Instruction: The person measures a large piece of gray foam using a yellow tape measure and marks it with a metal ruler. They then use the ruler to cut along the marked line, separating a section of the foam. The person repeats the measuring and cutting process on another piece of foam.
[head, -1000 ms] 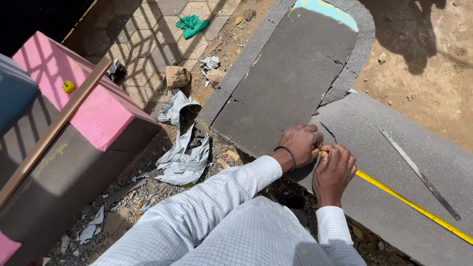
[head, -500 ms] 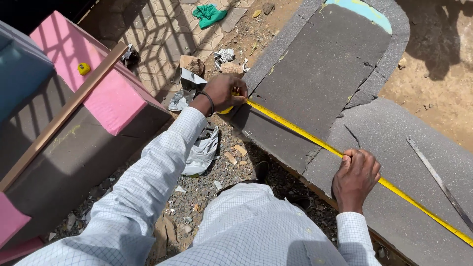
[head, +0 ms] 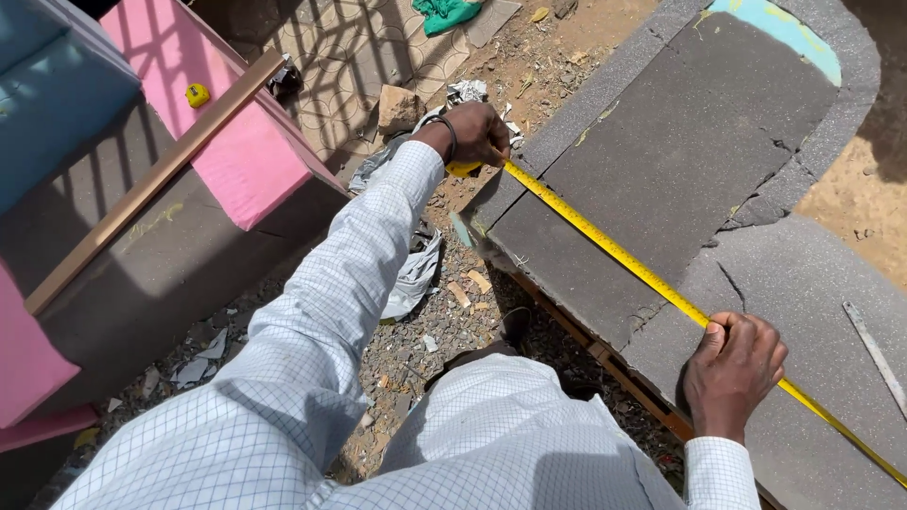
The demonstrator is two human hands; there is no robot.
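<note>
Yellow steel measuring tape point(head: 605, 247) runs diagonally from upper centre to lower right, across the dark grey foam sheet point(head: 661, 142). Left hand point(head: 475, 132), upper centre, grips the tape's end at the sheet's edge; right hand point(head: 735, 366), lower right, closes over the tape on the lighter grey foam slab point(head: 812, 283) — hands well apart. Risk: tape sags or slips off the edge w/ loose grip — reading goes off.

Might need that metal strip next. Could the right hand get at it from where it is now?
Probably yes. The right hand presses the yellow tape measure onto the grey foam sheet, and the metal strip lies on the same sheet just beyond it, bare foam between them. It would have to let go of the tape first.
</note>
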